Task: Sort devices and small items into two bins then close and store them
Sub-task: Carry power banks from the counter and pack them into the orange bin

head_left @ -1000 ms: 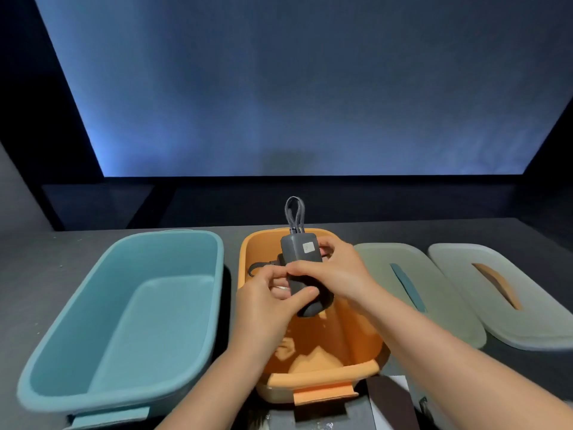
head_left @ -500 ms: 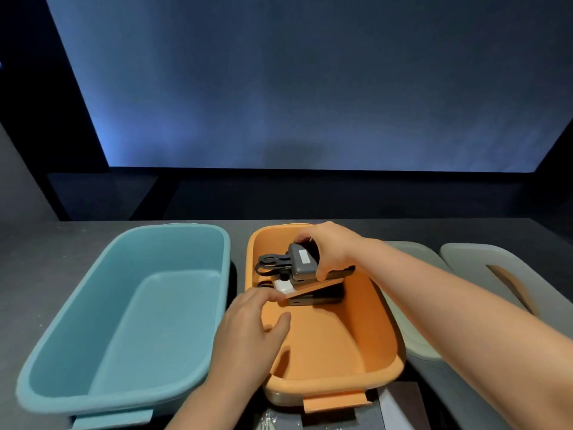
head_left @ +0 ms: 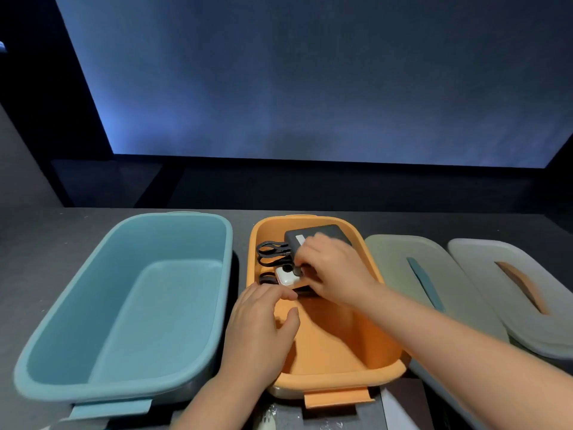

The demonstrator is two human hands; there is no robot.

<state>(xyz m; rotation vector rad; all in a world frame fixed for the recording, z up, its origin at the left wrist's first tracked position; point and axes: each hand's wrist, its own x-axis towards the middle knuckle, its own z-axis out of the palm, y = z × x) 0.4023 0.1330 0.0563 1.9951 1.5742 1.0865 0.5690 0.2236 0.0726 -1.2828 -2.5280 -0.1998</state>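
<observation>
The deep blue plastic bin (head_left: 124, 305) left of the left hand (head_left: 260, 324) holds nothing visible; that hand rests loose-fingered on the orange plastic bin (head_left: 341, 377); the right hand (head_left: 335, 271) presses down the dark grey power bank (head_left: 322, 235); both pale oval lids (head_left: 412, 274) lie off beyond, so sorting looks barely begun

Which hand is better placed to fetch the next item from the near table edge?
Left hand: it hovers open at the orange bin's near-left rim, while the right hand reaches deep among the devices.

Dim scene, cool blue glow from backlit screen (head_left: 310, 82) behind table; right hand (head_left: 335, 271) motion-blurred, wide-angle bending at edges, soft shadows inside orange bin (head_left: 341, 372).
</observation>
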